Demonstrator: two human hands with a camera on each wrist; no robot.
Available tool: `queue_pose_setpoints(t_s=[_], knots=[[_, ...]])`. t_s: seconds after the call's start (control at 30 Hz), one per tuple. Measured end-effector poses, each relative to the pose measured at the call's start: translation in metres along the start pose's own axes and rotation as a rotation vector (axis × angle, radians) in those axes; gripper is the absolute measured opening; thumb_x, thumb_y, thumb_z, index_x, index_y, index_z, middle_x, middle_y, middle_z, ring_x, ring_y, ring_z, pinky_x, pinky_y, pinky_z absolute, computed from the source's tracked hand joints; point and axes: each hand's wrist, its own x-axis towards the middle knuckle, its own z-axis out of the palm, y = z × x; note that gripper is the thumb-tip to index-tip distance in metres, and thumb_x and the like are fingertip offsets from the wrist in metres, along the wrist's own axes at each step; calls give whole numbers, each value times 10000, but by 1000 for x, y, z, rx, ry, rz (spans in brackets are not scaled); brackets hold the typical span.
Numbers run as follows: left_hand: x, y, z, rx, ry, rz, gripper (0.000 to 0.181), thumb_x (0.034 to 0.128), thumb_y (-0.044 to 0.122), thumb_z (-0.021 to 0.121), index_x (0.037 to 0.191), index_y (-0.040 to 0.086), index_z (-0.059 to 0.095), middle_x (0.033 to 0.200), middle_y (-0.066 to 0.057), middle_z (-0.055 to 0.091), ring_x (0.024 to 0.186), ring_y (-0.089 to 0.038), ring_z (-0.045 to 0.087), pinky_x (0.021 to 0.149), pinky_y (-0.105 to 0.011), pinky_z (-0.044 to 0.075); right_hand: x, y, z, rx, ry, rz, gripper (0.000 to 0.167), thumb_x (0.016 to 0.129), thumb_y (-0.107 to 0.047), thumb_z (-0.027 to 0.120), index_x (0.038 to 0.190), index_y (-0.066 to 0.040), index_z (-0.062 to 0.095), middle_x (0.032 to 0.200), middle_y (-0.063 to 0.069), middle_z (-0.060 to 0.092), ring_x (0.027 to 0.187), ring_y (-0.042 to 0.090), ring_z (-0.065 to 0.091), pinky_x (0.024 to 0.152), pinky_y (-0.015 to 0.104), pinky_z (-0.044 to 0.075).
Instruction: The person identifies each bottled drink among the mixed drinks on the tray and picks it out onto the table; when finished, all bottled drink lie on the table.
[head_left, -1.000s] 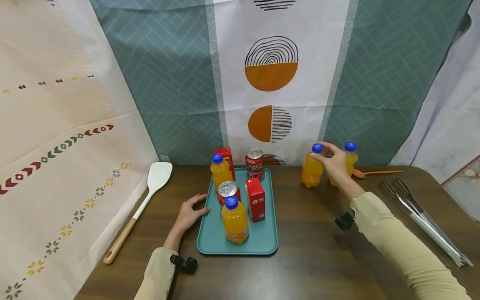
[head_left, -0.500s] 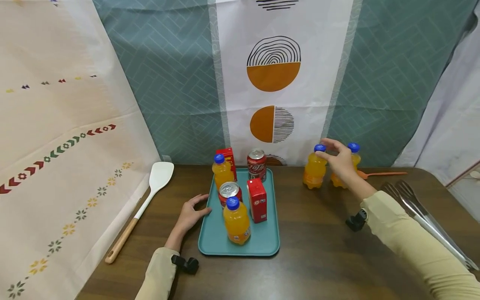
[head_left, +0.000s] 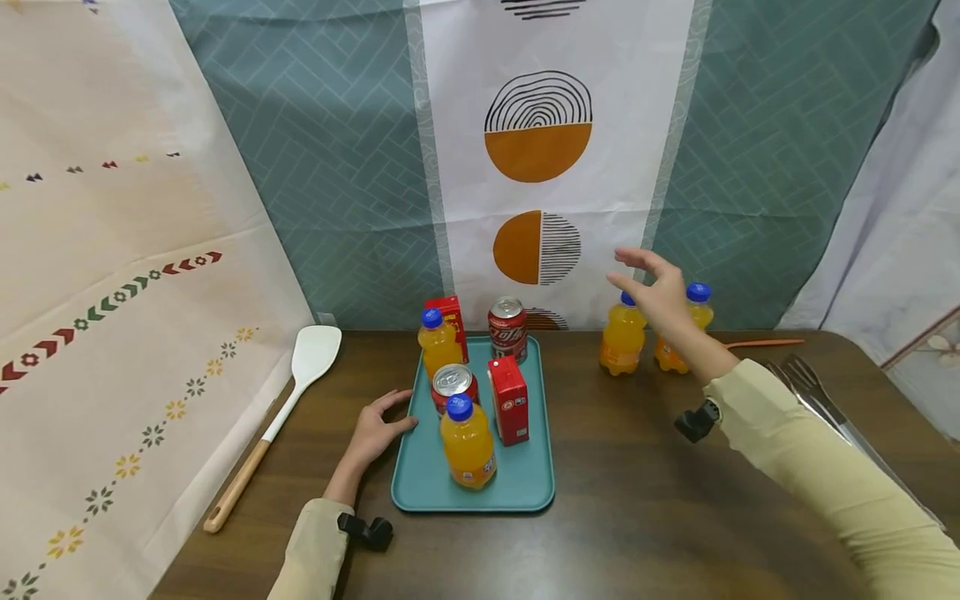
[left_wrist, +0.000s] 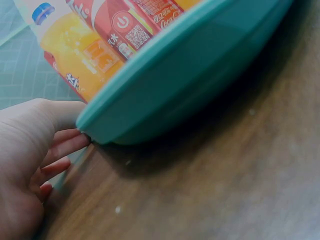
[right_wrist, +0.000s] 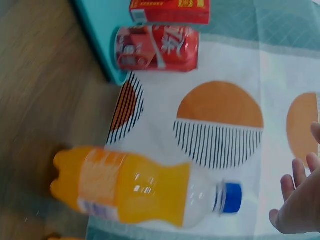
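Observation:
My left hand (head_left: 372,433) holds the left rim of a teal tray (head_left: 525,492), its thumb over the edge in the left wrist view. On the tray stand an orange soda bottle (head_left: 468,450) in front, another orange soda bottle (head_left: 441,350) behind, a red soda can (head_left: 455,385), a dark red soda can (head_left: 508,329), a red drink carton (head_left: 512,404) and a second red carton (head_left: 452,312). My right hand (head_left: 660,292) is raised, fingers spread and holding nothing, by an upright orange soda bottle (head_left: 622,342). One more orange soda bottle (head_left: 672,354) stands partly behind that hand.
A white spatula (head_left: 300,392) with a wooden handle lies left of the tray. At the right are an orange spoon (head_left: 765,342), partly hidden, and metal tongs (head_left: 847,433), partly covered by my sleeve. A patterned cloth (head_left: 360,208) hangs behind the table.
My right hand has let go of the orange soda bottle's cap and risen above it, fingers opening. The bottle stays standing on the table. My left hand keeps its place on the tray.

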Motion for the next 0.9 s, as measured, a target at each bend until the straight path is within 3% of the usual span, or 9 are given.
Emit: queue_pose_setpoints(t_s=[0.07, 0.17, 0.27, 0.4, 0.5, 0.73, 0.9], knots=[[0, 0, -1, 2, -1, -1, 501, 838, 112, 736, 1317, 50, 606, 1463, -208, 489, 1443, -370, 349, 1196, -558, 240, 2, -6, 7, 22, -16, -16, 469, 951, -261, 626, 1368, -62, 545, 1426, 142, 539, 1340, 261, 451, 967, 181, 459], [1, 1, -2, 4, 1, 0, 502, 838, 111, 735, 1319, 48, 604, 1457, -205, 498, 1444, -367, 348, 1197, -557, 240, 6, -12, 20, 45, -37, -53, 459, 950, -243, 627, 1353, -36, 553, 1418, 157, 542, 1335, 273, 451, 1069, 345, 446], [1, 1, -2, 8, 6, 5, 501, 835, 107, 736, 1315, 47, 607, 1451, -204, 505, 1442, -365, 353, 1196, -556, 244, 9, -16, 34, 72, -62, -79, 451, 946, -213, 631, 1347, -19, 556, 1421, 167, 537, 1339, 296, 445, 1163, 482, 334], [2, 2, -3, 19, 8, 12, 502, 835, 106, 734, 1316, 45, 606, 1449, -210, 505, 1440, -371, 355, 1196, -556, 244, 12, -23, 51, 94, -111, -102, 449, 936, -161, 638, 1350, -14, 552, 1416, 183, 534, 1351, 319, 440, 1213, 504, 230], [3, 3, -3, 24, 1, 13, 504, 838, 112, 730, 1321, 45, 601, 1456, -214, 496, 1442, -376, 349, 1195, -560, 240, 14, -28, 64, 71, -162, -106, 465, 932, -164, 647, 1361, -21, 538, 1406, 182, 542, 1351, 319, 450, 1212, 510, 234], [3, 4, -2, 19, -1, 4, 503, 842, 120, 729, 1324, 53, 601, 1473, -214, 476, 1446, -375, 342, 1197, -569, 229, 29, -33, 87, 22, -289, -113, 536, 915, -197, 673, 1393, -34, 493, 1422, 178, 529, 1329, 321, 471, 1123, 519, 378], [0, 1, -1, 13, -7, -13, 505, 845, 127, 728, 1328, 55, 599, 1478, -217, 467, 1448, -379, 337, 1196, -572, 229, 37, -38, 99, -59, -399, -149, 572, 906, -216, 683, 1408, -32, 480, 1447, 163, 505, 1357, 331, 444, 1120, 513, 387]])
